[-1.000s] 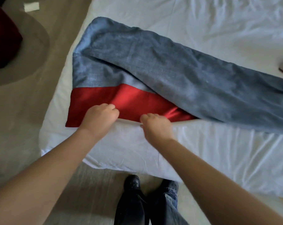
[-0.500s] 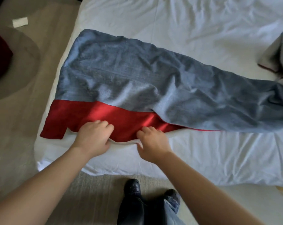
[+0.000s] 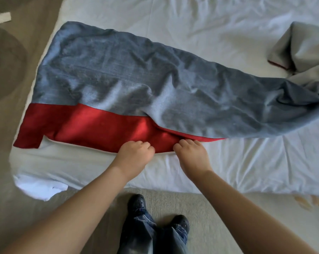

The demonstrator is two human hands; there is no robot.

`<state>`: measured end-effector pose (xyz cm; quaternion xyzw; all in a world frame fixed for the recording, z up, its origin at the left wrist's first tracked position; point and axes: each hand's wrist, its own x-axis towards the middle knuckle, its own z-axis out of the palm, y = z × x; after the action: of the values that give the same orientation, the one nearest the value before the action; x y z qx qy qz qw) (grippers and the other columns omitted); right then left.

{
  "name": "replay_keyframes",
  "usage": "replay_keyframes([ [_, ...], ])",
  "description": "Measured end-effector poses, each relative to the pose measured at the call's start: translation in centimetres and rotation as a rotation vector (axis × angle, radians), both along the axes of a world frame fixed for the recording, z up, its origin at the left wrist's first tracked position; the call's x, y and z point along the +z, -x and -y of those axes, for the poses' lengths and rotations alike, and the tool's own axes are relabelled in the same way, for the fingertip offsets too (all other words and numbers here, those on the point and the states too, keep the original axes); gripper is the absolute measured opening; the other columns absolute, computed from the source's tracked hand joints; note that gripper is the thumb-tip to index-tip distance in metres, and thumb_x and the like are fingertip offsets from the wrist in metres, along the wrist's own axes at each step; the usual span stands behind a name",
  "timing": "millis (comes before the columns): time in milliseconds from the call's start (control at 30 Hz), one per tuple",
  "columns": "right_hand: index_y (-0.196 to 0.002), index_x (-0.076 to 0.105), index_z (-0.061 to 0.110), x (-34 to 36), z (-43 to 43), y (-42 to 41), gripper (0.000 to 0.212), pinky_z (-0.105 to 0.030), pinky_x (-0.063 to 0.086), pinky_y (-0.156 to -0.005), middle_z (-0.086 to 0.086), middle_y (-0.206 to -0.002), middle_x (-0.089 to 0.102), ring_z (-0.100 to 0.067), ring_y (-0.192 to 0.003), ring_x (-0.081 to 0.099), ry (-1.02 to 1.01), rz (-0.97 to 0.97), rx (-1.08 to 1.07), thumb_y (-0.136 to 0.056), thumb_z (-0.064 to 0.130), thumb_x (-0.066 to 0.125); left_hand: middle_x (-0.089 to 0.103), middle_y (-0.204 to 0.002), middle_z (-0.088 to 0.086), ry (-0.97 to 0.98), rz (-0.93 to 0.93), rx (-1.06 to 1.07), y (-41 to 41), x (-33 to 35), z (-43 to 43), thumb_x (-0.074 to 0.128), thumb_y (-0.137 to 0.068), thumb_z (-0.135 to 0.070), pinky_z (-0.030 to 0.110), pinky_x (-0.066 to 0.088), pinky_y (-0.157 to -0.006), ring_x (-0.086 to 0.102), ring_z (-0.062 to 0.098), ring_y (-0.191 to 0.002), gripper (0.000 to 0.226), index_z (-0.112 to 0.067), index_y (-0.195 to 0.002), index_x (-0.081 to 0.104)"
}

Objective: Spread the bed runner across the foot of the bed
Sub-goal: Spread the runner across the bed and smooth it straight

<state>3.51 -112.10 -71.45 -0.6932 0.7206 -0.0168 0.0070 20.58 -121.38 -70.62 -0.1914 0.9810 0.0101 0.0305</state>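
The bed runner, grey-blue with a red band along its near side, lies across the white bed. Its left end lies fairly flat and reaches the bed's left edge. Its right part is folded over and bunched toward the far right. My left hand grips the red band's near edge with curled fingers. A short way to the right, my right hand grips the same edge, where the grey layer folds over the red.
The bed's near edge runs across the lower middle, with carpet and my two shoes below it. A sheet corner hangs off at the lower left. A dark round rug and a white paper lie at the left.
Both hands have drawn the red edge toward the bed's near side. The runner's left end has unfolded, and its corner has slid out to the bed's left edge.
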Motion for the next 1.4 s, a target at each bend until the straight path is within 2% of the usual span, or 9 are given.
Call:
replay_keyframes([
  [200, -0.05, 0.055, 0.019, 0.3, -4.2, -4.3, 0.028, -0.024, 0.038, -0.046, 0.002, -0.05, 0.05, -0.019, -0.045, 0.05, 0.006, 0.153, 0.044, -0.054, 0.006, 0.031, 0.047, -0.051, 0.0, 0.005, 0.011, 0.002, -3.7, 0.5, -2.3, 0.043, -0.056, -0.006, 0.027, 0.036, -0.04, 0.05, 0.022, -0.043, 0.015, -0.017, -0.052, 0.052],
  [333, -0.054, 0.056, 0.021, 0.5, -6.1, -4.4, 0.023, -0.024, 0.036, -0.048, 0.005, -0.054, 0.051, -0.017, -0.049, 0.05, -0.097, 0.161, 0.076, -0.039, 0.004, 0.062, 0.048, -0.053, 0.0, -0.022, 0.149, 0.129, -3.8, 1.1, -3.8, 0.074, -0.035, 0.006, 0.028, 0.036, -0.04, 0.049, 0.024, -0.045, 0.036, -0.015, -0.053, 0.051],
  [500, -0.057, 0.06, 0.02, 0.1, -7.4, 1.4, 0.029, -0.026, 0.041, -0.053, 0.003, -0.058, 0.054, -0.019, -0.054, 0.054, -0.07, 0.065, 0.084, -0.036, 0.005, 0.074, 0.052, -0.058, -0.003, -0.09, 0.138, 0.186, -0.6, 1.3, -5.7, 0.079, -0.048, -0.01, 0.029, 0.042, -0.043, 0.054, 0.022, -0.051, 0.027, -0.017, -0.06, 0.056],
  [567, -0.055, 0.06, 0.02, 0.3, -8.0, 4.2, 0.012, -0.025, 0.042, -0.051, 0.002, -0.057, 0.054, -0.019, -0.053, 0.054, -0.013, -0.011, 0.078, -0.051, 0.008, 0.062, 0.053, -0.059, -0.003, -0.106, 0.1, 0.138, 1.8, 1.4, -6.8, 0.079, -0.051, -0.014, 0.029, 0.043, -0.044, 0.055, 0.022, -0.052, 0.023, -0.017, -0.061, 0.058],
  [700, -0.051, 0.058, 0.018, 0.1, -8.6, 7.2, 0.031, -0.024, 0.037, -0.045, 0.002, -0.053, 0.051, -0.018, -0.049, 0.052, 0.047, -0.078, 0.065, -0.062, 0.004, 0.033, 0.052, -0.055, -0.001, -0.106, 0.102, 0.047, 6.8, 1.4, -8.5, 0.082, -0.043, -0.012, 0.026, 0.04, -0.041, 0.054, 0.022, -0.048, 0.028, -0.016, -0.056, 0.058],
  [833, -0.057, 0.057, 0.019, -0.4, -9.0, 6.8, 0.022, -0.026, 0.04, -0.047, 0.002, -0.057, 0.053, -0.019, -0.053, 0.053, -0.045, -0.039, 0.061, -0.046, 0.003, 0.069, 0.049, -0.047, -0.002, -0.127, 0.169, 0.02, 8.2, 0.9, -9.6, 0.083, -0.036, -0.009, 0.021, 0.032, -0.036, 0.052, 0.021, -0.039, 0.033, -0.018, -0.049, 0.054],
  [1000, -0.071, 0.059, 0.018, 2.4, -9.0, 7.5, 0.02, -0.029, 0.042, -0.053, 0.002, -0.069, 0.056, -0.022, -0.064, 0.056, 0.003, 0.192, -0.021, -0.06, 0.026, 0.074, 0.057, -0.061, -0.005, -0.152, 0.075, 0.043, 8.7, 3.5, -8.2, 0.05, -0.07, -0.04, 0.026, 0.041, -0.046, 0.058, 0.018, -0.055, 0.026, -0.019, -0.067, 0.066],
  [1200, -0.088, 0.061, 0.015, 9.1, -6.2, 13.1, 0.031, -0.034, 0.046, -0.066, -0.001, -0.082, 0.058, -0.024, -0.078, 0.058, 0.035, 0.148, -0.12, -0.073, 0.042, 0.06, 0.067, -0.096, 0.007, -0.051, -0.046, 0.169, 14.1, 9.7, -4.2, 0.047, -0.072, -0.048, 0.039, 0.055, -0.067, 0.064, 0.028, -0.088, 0.049, -0.009, -0.095, 0.067],
  [1400, -0.095, 0.062, 0.015, 12.6, -3.4, 18.1, 0.035, -0.036, 0.046, -0.072, -0.002, -0.086, 0.062, -0.025, -0.083, 0.06, 0.0, 0.095, -0.154, -0.08, 0.046, 0.058, 0.068, -0.098, 0.008, -0.036, -0.111, 0.23, 19.4, 13.4, -1.0, 0.042, -0.074, -0.051, 0.038, 0.055, -0.066, 0.066, 0.029, -0.089, 0.056, -0.009, -0.102, 0.068],
])
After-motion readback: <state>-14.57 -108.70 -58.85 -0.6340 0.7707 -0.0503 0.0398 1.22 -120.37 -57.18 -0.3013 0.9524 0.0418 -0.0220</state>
